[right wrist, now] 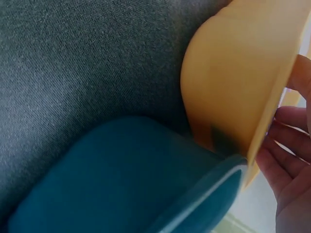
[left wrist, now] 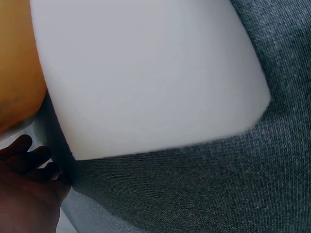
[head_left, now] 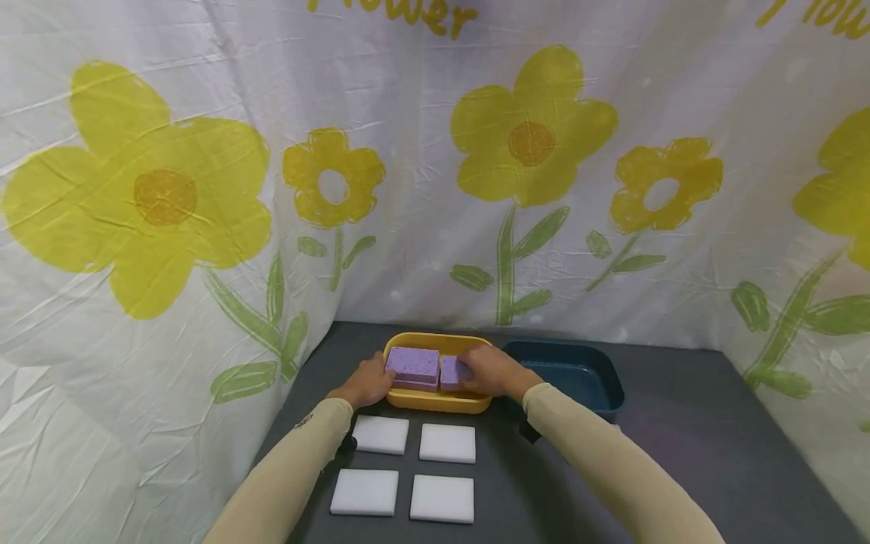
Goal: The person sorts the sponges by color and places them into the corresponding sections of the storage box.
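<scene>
4 white blocks [head_left: 448,443], 2 tubs [head_left: 440,403], at least 3 purple sponges [head_left: 413,363] show.

Gripped the yellow basin [head_left: 438,403] with the left hand [head_left: 369,381], held a purple sponge [head_left: 450,374] inside it with the right hand [head_left: 492,369] (just beyond four white rectangular pads [head_left: 442,499]).

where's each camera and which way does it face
Head: worn on the head, facing forward and down at the yellow rounded plastic tub; left hand, right hand and cream fabric sleeves show.
Left wrist: worn there, facing a flat white rectangular block; left fingers show lower left.
Right wrist: worn there, facing the dark-blue rounded plastic tub; right fingers show at right.
Both wrist views share the yellow tub.
</scene>
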`<state>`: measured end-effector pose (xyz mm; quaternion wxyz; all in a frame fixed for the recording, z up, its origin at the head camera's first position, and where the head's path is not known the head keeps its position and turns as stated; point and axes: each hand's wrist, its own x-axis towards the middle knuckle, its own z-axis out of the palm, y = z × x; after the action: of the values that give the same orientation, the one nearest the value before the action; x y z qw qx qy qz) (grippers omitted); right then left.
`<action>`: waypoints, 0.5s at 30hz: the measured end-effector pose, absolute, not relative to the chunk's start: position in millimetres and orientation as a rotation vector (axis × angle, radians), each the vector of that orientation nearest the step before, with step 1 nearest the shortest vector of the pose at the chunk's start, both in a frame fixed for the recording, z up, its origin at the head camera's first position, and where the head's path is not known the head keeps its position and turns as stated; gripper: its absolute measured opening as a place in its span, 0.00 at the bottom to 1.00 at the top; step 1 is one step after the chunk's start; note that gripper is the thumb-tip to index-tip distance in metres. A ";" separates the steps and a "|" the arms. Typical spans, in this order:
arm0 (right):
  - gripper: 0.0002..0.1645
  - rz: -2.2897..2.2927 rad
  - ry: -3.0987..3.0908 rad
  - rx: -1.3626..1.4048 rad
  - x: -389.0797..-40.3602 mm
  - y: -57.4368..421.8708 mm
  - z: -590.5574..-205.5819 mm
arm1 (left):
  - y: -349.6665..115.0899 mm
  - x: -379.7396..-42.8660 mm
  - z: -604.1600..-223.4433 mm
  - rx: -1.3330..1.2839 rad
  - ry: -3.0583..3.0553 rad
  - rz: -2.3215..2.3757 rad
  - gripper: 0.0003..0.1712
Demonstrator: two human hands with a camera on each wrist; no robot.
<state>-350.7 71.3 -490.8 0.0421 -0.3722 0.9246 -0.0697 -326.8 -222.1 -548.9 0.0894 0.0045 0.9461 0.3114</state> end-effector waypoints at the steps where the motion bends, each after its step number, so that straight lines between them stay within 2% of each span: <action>1: 0.17 -0.210 2.832 -1.138 -351.3 71.1 -492.5 | -221.8 -326.5 -548.6 0.018 2.817 0.922 0.33; 15: 0.17 -0.261 2.817 -1.103 -352.3 68.9 -505.1 | -223.2 -329.2 -552.7 -0.032 2.785 0.951 0.33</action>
<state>-352.3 68.9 -505.1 0.0527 -0.3628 0.9264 -0.0857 -329.2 -223.2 -552.7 0.0991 -0.0110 0.9416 0.3216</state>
